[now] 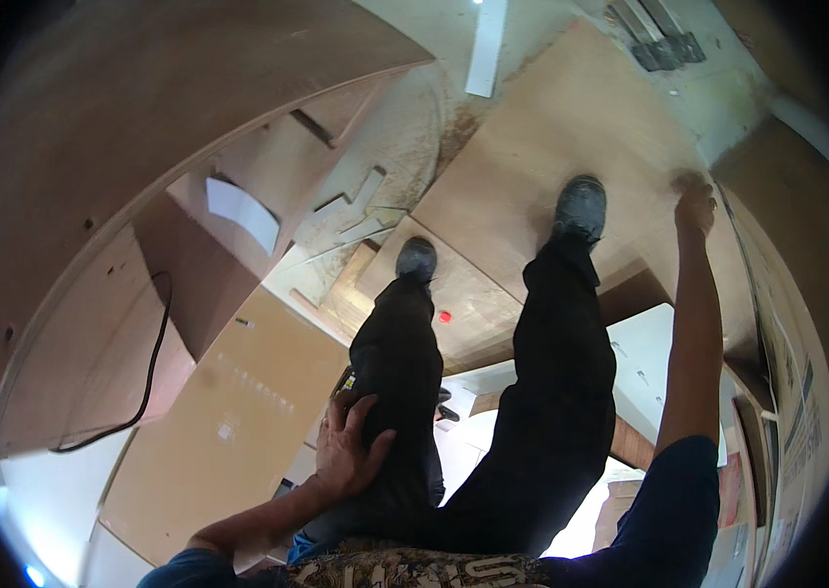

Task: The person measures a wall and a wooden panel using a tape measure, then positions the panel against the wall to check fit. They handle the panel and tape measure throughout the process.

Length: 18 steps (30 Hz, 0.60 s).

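My left hand [351, 446] lies on my left leg near the knee, its fingers spread over the dark trousers [395, 338]. Nothing is in that hand. My right arm stretches far forward on the right, and my right hand [696, 206] is low over the right edge of a large brown wooden sheet [581, 118]. Motion blurs its fingers, so I cannot make out whether they hold anything. Both my dark shoes [581, 204] stand on wooden sheets, the right one further forward.
At left stands a large wooden panel structure [140, 147] with a black cable [150, 392] hanging from it. A tan board [219, 431] lies below. Offcuts [365, 191] and a white strip [486, 49] are on the dusty floor. Printed cardboard [806, 421] runs along the right.
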Motion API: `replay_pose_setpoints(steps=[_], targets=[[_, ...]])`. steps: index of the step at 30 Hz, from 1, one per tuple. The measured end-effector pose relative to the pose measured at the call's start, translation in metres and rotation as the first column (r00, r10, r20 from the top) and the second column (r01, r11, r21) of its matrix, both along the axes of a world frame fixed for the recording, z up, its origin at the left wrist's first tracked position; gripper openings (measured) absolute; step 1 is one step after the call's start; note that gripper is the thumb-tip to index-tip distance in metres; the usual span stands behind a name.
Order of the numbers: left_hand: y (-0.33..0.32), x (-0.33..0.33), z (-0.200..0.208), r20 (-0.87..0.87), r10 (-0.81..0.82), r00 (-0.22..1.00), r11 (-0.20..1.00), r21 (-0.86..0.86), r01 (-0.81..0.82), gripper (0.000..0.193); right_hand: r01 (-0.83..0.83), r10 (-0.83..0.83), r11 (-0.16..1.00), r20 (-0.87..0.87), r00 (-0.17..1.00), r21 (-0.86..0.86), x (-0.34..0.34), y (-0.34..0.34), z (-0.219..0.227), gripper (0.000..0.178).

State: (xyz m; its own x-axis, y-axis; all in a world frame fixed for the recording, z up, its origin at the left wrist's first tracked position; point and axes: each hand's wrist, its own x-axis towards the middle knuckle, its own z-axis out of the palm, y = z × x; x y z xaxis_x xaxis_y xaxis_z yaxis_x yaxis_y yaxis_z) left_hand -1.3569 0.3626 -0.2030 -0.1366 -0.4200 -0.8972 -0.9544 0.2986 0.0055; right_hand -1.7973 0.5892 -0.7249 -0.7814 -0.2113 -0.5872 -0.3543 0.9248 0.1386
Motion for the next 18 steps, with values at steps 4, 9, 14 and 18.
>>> replay_pose_setpoints(steps=[4,9,14,18], targets=[[0.003,-0.015,0.009,0.032,-0.005,0.999,1.0,0.01,0.005,0.058,-0.376,0.375,0.927,0.017,0.927,0.021,0.011,-0.007,0.025,0.025],[0.022,-0.013,0.036,0.001,-0.182,0.983,0.982,0.046,0.182,0.058,-0.076,0.191,0.938,0.323,0.927,-0.339,0.099,-0.003,0.113,0.026],[0.048,0.017,0.097,0.072,-0.136,0.988,0.989,0.073,0.13,0.057,-0.169,0.396,0.8,0.294,0.87,-0.576,0.161,-0.062,0.349,0.058],[0.05,0.059,0.147,0.104,-0.003,0.995,0.994,0.111,-0.009,0.055,0.198,0.173,0.885,0.693,0.699,-0.421,0.18,-0.096,0.508,0.066]])
